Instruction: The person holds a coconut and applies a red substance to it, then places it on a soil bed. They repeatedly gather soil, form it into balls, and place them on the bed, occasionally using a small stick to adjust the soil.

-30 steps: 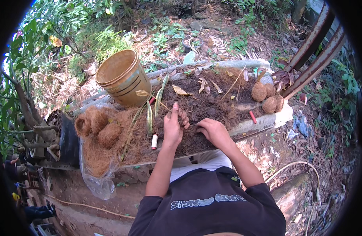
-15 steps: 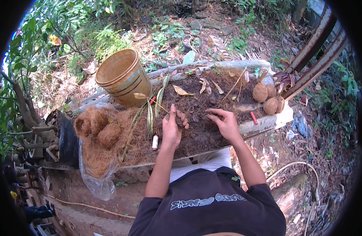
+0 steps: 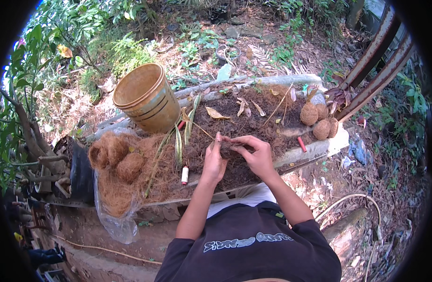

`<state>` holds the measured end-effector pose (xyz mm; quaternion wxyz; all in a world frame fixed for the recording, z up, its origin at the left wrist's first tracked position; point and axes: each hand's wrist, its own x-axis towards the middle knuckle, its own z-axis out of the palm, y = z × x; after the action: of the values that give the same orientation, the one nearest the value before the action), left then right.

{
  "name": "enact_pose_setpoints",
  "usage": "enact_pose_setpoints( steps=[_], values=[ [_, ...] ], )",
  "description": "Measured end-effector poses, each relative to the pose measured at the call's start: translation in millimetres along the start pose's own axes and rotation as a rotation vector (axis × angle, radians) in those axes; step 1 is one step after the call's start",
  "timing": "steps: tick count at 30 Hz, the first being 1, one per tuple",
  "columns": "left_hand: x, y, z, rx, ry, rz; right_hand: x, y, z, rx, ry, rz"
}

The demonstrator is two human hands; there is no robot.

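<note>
My left hand [image 3: 215, 162] is closed around a thin plant stem [image 3: 202, 129]. My right hand [image 3: 256, 156] meets it, fingers curled on a dark soil clump [image 3: 229, 149] at the stem's lower end. Beneath both hands lies loose soil [image 3: 241, 177]. Long green leaves [image 3: 178, 150], a white spool [image 3: 185, 174] and a red roll [image 3: 181, 124] are left of my hands. Another red roll [image 3: 302, 144] lies to the right, beside fibre-wrapped balls [image 3: 310, 114].
A worn bucket [image 3: 145, 110] stands at back left. Coir fibre [image 3: 117, 183] and balls rest on clear plastic [image 3: 117, 224]. A black planter bag [image 3: 82, 171], rusty metal bars [image 3: 385, 75] and a hose [image 3: 373, 202] surround the worktop [image 3: 333, 138]. Another person's legs [image 3: 42, 254] show at lower left.
My right hand has come up from the soil and moved left to join my left hand, which has shifted slightly right with the stem. A soil clump is now between them.
</note>
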<state>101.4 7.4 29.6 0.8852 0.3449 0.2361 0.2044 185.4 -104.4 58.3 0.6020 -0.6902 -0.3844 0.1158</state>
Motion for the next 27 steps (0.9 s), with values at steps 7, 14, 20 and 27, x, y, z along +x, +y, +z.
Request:
enact_pose_setpoints(
  steps=[7, 14, 20, 27],
  values=[
    [-1, 2, 6, 0.101, 0.056, 0.044, -2, 6, -3, -0.225, -0.101, -0.229],
    [11, -15, -10, 0.172, 0.015, 0.044, -4, 6, -1, -0.135, -0.13, -0.165],
    [1, -3, 4, 0.027, -0.028, 0.015, -1, 13, -6, -0.113, -0.11, -0.102],
    [2, -4, 8, 0.031, -0.045, 0.027, 4, 10, -10, -0.108, -0.074, -0.161]
  ],
)
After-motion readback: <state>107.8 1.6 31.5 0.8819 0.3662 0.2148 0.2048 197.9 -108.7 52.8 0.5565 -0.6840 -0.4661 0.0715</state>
